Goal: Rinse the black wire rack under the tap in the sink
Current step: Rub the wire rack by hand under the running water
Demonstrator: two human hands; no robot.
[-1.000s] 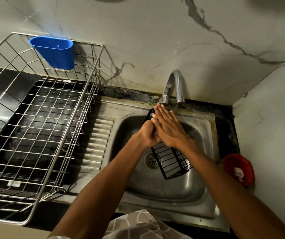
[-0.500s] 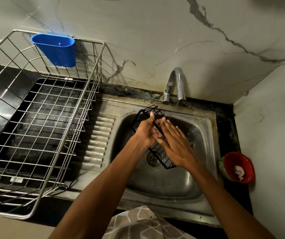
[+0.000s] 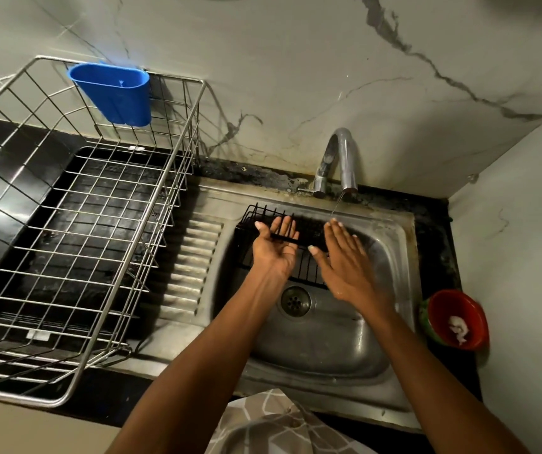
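Black wire rack (image 3: 282, 253) sits in the upper left part of the sink (image 3: 391, 231) basin, centre of frame, its back rim leaning near the basin's far wall. Left hand (image 3: 274, 249) palm up, fingers (image 3: 284, 229) straight and slightly spread, a rack bar lying across them; no curl around the wire visible. Right hand (image 3: 345, 260) flat, back of hand up, fingers together and extended, over the rack's right side; contact with the wire cannot be confirmed. Tap (image 3: 338, 162) at the basin's upper edge, a thin stream falling just beyond the right fingertips. Drain (image 3: 295, 300) just below the rack, between the two forearms. Ribbed drainboard (image 3: 191, 267) left of the basin. Large steel wire basket (image 3: 76, 224) fills the left of frame on the dark counter (image 3: 437, 237), a blue plastic cup (image 3: 114, 93) hung on its back rim. Red bowl (image 3: 456, 319) at right edge, close to the sink's corner. Marble wall (image 3: 328, 60) close behind the tap.
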